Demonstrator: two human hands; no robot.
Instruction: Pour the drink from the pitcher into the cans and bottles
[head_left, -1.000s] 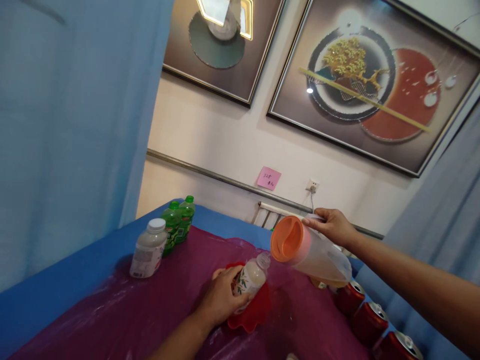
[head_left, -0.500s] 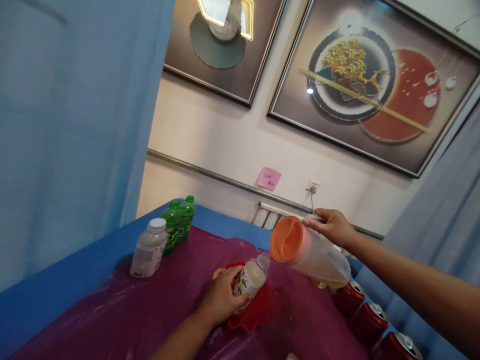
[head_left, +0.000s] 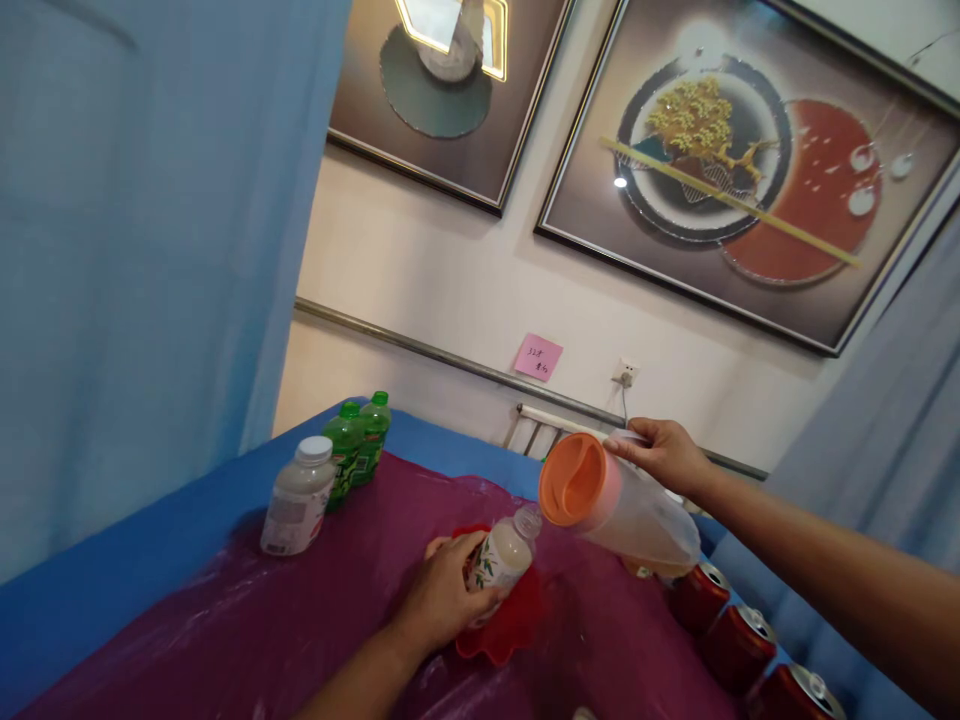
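Left hand (head_left: 444, 592) and left forearm (head_left: 371, 668) are bare to the near edge. Right hand (head_left: 666, 455) and right forearm (head_left: 817, 570) are bare, the forearm widening rightward.

Tilted head view toward the wall (head_left: 412, 265)

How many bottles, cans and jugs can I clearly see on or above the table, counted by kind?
Green bottles: 2
White-capped bottle: 1
Uncapped bottle, in the left hand: 1
Orange-lidded jug, in the right hand: 1
Red cans: 3
Total: 8
Things mostly hidden behind the jug are left out.
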